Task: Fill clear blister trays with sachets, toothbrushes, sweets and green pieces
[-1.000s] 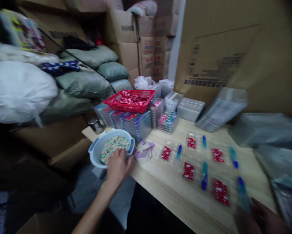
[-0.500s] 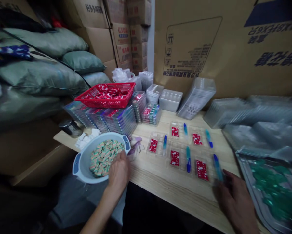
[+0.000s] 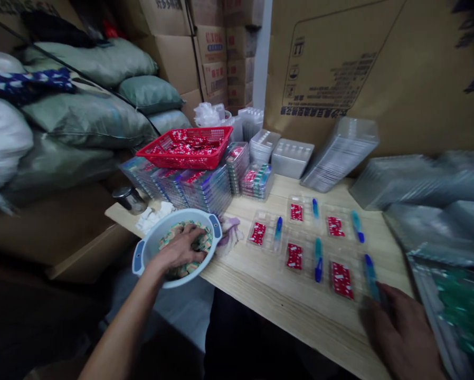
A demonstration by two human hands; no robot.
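A left hand (image 3: 179,250), fingers spread, presses into small wrapped pieces (image 3: 204,244) filling a pale blue plastic basin (image 3: 161,232) at the edge of a wooden desk (image 3: 261,301). Rows of clear blister trays (image 3: 261,232) holding red cards lie beside it. At far right, the right hand (image 3: 399,332), fingers curled, sits at a blue-handled item (image 3: 370,277); any grip cannot be told.
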